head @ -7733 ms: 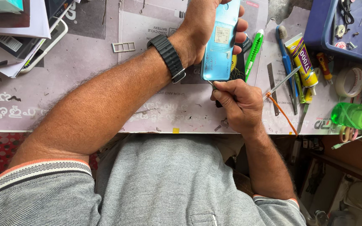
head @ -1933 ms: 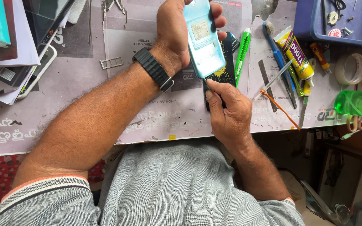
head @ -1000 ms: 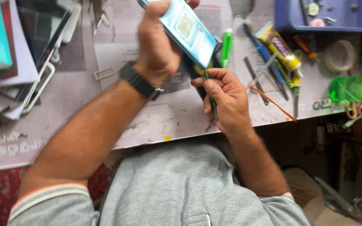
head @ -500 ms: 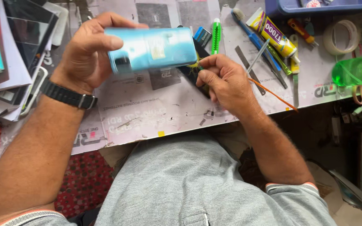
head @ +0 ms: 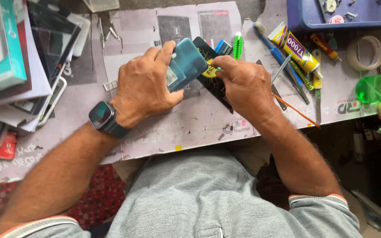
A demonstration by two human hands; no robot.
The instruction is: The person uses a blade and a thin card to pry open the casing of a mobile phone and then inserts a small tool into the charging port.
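Note:
My left hand (head: 145, 86) grips a light blue phone (head: 187, 64) and holds it low over the worktable, its far end tilted away from me. A dark smartwatch (head: 102, 117) is on that wrist. My right hand (head: 243, 83) is closed around a thin tool whose tip sits at the phone's edge; most of the tool is hidden by the fingers. Under both hands lies a black card with yellow print (head: 212, 79).
Paper sheets (head: 190, 123) cover the table. Right of my hands lie a yellow glue tube (head: 294, 46), a blue brush (head: 276, 50), tweezers, a green marker (head: 237, 44), a tape roll (head: 366, 53), a green bottle (head: 378, 87) and a blue tray (head: 314, 20). Stacked boxes and phones (head: 18, 66) sit left.
The phone came down from upright in front of me to lying low near the table. My left hand turned it sideways, and my right hand stayed at its edge.

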